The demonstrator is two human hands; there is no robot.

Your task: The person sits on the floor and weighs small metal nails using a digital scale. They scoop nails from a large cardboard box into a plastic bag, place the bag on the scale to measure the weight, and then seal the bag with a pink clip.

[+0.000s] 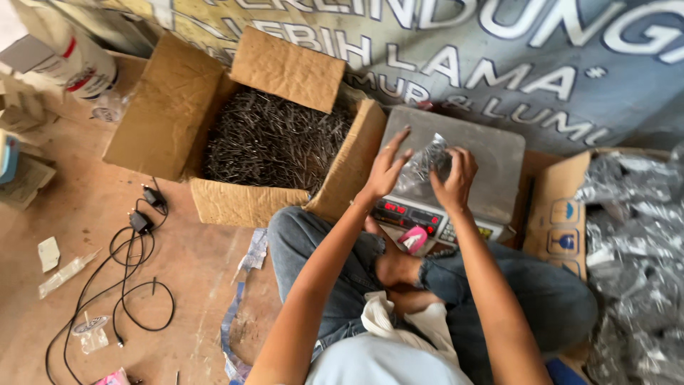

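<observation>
Two hands are working at frame centre: the right hand (pixel 453 178) is pinching a clear nail bag (pixel 426 165) over the scale (pixel 456 175), the left hand (pixel 388 171) hovering open-fingered; the bag is probably heavy, floppy, best gripped at its neck.

Nail box (pixel 271 142) left, scale (pixel 456 178) ahead; perhaps clear floor (pixel 92 214) far left.

Both bare forearms extend forward and upward from the lower edge of the view, converging so that the hands meet close together, the seated person's bent knees lying beneath them. The left hand (pixel 387 171) is raised with the palm turned toward the right, fingers spread and slightly curved, fingertips pointing up. The right hand (pixel 454 176) is bent at the wrist, its fingers curled inward in a pinching grip opposite the left.
</observation>
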